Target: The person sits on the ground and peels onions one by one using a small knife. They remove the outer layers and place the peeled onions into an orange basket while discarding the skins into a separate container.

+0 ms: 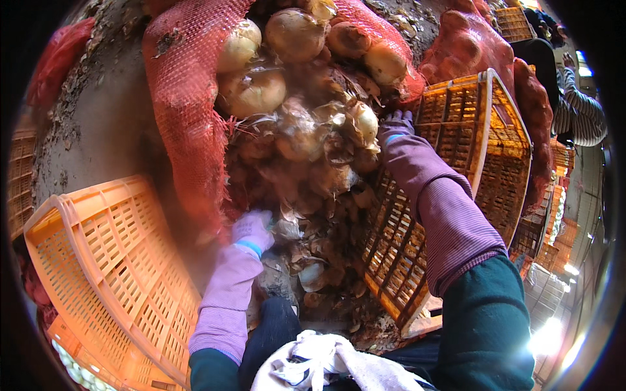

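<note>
A split red mesh sack point(188, 97) lies in front of me, with large yellow onions point(296, 36) spilling out between its sides. Loose onion skins point(337, 195) and a smaller sprouting onion point(363, 124) are heaped below the opening. My left hand point(252, 230), in a pale purple glove, is closed at the sack's frayed lower edge, with red mesh bunched against it. Beside the heap, my gloved right hand point(397, 128) reaches under the sack's right flap, next to a dirty orange crate. Its fingertips are partly hidden, so its grip is unclear. Dust blurs the area.
A cleaner orange plastic crate point(122, 273) tilts at my left. The dirt-stained crate point(452, 117) leans at my right. Behind it stand more filled red mesh sacks point(469, 44). A person in a striped sleeve point(579, 107) is at the far right, near stacked crates point(550, 249).
</note>
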A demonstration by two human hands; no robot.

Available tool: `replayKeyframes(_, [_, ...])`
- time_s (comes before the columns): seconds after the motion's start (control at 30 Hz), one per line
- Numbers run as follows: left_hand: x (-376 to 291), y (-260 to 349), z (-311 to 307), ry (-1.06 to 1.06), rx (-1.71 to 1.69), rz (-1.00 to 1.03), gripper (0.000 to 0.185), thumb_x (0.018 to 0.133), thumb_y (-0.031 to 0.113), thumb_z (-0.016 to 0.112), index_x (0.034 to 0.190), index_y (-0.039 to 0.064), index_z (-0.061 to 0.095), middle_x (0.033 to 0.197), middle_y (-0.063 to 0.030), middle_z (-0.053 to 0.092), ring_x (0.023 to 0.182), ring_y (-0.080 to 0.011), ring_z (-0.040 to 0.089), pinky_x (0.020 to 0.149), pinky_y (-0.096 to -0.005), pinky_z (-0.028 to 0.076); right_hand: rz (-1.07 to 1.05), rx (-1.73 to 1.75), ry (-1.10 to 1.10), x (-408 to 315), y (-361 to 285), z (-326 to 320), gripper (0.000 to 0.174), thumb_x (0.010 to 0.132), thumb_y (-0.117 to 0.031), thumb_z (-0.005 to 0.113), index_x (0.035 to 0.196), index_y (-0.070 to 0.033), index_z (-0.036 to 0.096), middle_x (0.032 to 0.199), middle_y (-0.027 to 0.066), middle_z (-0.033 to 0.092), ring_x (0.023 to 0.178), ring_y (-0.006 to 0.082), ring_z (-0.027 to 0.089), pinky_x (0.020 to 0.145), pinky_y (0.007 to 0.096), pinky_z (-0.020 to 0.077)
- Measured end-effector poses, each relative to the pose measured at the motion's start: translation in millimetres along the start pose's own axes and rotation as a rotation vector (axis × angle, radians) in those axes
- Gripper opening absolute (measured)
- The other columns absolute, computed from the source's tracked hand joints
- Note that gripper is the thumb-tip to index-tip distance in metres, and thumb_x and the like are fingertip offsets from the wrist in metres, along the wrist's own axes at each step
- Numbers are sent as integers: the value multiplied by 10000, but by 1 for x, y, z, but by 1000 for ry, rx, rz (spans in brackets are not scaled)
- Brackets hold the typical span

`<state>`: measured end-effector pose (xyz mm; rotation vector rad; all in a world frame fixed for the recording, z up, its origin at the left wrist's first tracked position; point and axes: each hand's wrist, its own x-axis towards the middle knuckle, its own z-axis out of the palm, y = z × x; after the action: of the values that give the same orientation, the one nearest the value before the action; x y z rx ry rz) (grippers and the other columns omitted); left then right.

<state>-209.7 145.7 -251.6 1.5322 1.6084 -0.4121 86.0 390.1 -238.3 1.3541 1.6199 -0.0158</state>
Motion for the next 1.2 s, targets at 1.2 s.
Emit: replayKeyframes(1.2, [-60, 6, -44, 186, -172, 89, 286, 795, 305, 644, 1007, 122, 586, 1001, -142, 656, 981, -337, 621, 815, -453, 489, -339, 459, 237, -139, 16, -48, 299, 813, -394, 593, 865, -123, 708, 823, 164, 665, 812, 348, 651, 725, 440, 512])
